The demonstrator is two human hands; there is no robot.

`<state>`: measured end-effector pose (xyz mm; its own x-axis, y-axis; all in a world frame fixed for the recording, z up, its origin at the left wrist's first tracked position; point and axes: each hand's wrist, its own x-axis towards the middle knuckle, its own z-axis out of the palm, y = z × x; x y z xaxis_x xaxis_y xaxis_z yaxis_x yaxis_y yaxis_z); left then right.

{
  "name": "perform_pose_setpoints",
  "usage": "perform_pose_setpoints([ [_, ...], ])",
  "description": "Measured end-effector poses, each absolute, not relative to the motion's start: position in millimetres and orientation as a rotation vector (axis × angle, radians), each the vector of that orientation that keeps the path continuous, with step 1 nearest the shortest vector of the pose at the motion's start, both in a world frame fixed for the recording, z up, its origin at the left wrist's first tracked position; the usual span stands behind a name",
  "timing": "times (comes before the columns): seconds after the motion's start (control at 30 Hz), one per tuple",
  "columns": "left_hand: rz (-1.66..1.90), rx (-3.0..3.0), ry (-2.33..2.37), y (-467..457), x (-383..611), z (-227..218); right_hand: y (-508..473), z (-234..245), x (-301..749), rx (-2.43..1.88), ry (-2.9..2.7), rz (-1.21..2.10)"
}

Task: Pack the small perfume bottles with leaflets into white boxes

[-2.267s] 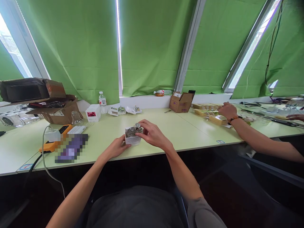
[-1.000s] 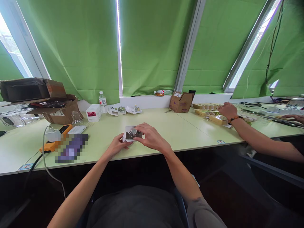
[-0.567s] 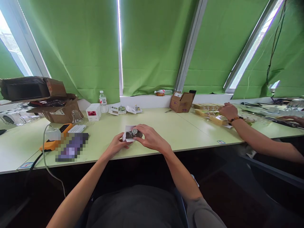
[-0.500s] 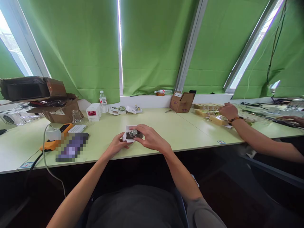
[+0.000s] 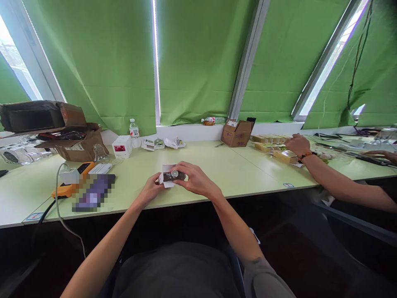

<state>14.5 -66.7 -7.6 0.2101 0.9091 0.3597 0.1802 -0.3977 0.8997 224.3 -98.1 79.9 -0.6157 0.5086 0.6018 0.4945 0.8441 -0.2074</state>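
Note:
Above the front edge of the table, my left hand (image 5: 151, 187) is closed round the side of a small white box (image 5: 167, 168) with its flaps folded open. My right hand (image 5: 198, 180) pinches a small dark object with a round silver disc (image 5: 174, 174) on top, thumb at the near side and fingers over the far side. The dark object lies against the white box's opening; how far it sits inside I cannot tell. Its exact kind is too small to make out.
A pixelated flat object (image 5: 94, 192) lies to the left, beside an orange-and-black device (image 5: 72, 184) with cables. Behind stand a white box (image 5: 122, 147), a bottle (image 5: 134, 133) and a cardboard box (image 5: 237, 133). At right, a co-worker's hand (image 5: 297, 145) is over small yellow boxes (image 5: 285, 156).
The dark object and white box have turned slightly and shifted a little left in my hands. Both hands keep their hold.

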Motion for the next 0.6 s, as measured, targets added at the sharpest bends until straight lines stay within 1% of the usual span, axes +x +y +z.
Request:
perform_pose_setpoints([
  [0.13, 1.189, 1.724, 0.936, -67.5, 13.9, -6.4, -96.0, 79.1, 222.1, -0.681, -2.339, 0.026],
  [0.6, 1.263, 1.693, 0.922, -68.2, 13.9, -6.4, -102.2, 80.8, 219.6, -0.710, -2.357, 0.011],
])
